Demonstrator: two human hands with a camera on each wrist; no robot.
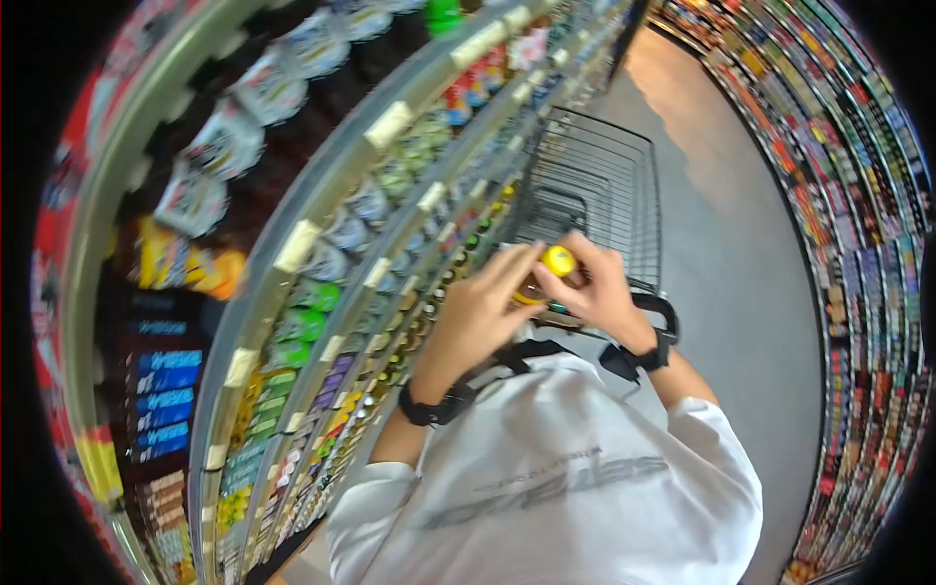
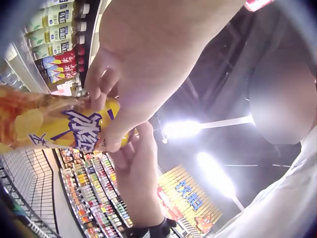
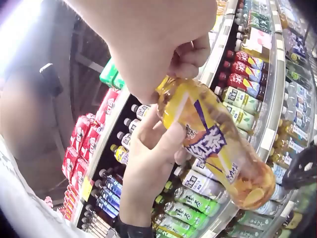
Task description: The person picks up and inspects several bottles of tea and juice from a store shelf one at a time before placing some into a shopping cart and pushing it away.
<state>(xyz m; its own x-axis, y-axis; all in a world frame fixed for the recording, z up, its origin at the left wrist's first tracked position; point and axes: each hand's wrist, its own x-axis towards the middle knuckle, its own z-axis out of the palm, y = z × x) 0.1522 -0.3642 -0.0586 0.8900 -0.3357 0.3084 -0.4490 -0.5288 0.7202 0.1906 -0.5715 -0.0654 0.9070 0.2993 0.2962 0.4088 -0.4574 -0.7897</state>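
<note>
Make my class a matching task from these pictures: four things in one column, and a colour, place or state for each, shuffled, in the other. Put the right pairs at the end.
Things
1. Bottle
2. Shopping cart
3. Shirt
4. Floor

Descriptions
A. Plain grey
B. White, with lettering
C. Gripped by the left hand and the right hand
D. Black wire, just beyond the hands

Right pairs: 1-C, 2-D, 3-B, 4-A

Hands (image 1: 483,317): two. Wristbands (image 1: 639,361): two, one per wrist. Held bottle (image 3: 213,144): one. Cart (image 1: 655,205): one. Left wrist view: lit ceiling lights (image 2: 216,174), two; sign (image 2: 190,198), one. Right wrist view: shelved red-label bottles (image 3: 247,73), three.
</note>
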